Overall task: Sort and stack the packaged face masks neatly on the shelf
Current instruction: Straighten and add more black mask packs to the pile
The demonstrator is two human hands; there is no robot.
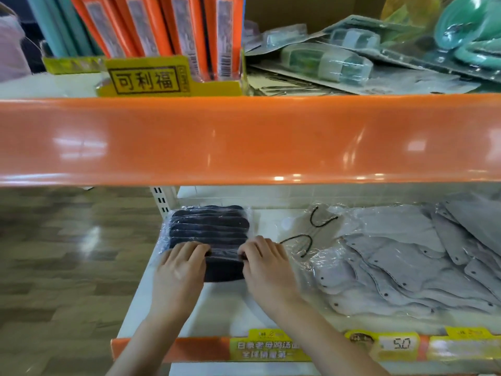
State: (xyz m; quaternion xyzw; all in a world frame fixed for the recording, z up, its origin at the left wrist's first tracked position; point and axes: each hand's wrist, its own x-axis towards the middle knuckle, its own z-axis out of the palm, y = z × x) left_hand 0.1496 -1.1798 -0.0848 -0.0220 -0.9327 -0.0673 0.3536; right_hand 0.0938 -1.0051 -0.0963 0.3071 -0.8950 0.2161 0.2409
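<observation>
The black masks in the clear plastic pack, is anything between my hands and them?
Nothing visible. Both the left hand and the right hand already rest on the near end of the clear-wrapped stack of black face masks, on the white lower shelf. The grey masks in clear wrap lie off to the right.

Yellow display box (146, 80), upper shelf: "可利福" in black frame. Price tag (397, 344), lower shelf edge: "5.0". Yellow promo strip (267, 348) beside it: white Chinese text, partly blurred.

White lower shelf (217, 316) at frame bottom; black mask packs (208, 226) stacked at centre left, grey mask packs (406, 256) spread right. Price labels (395, 344) along orange front edge.
</observation>
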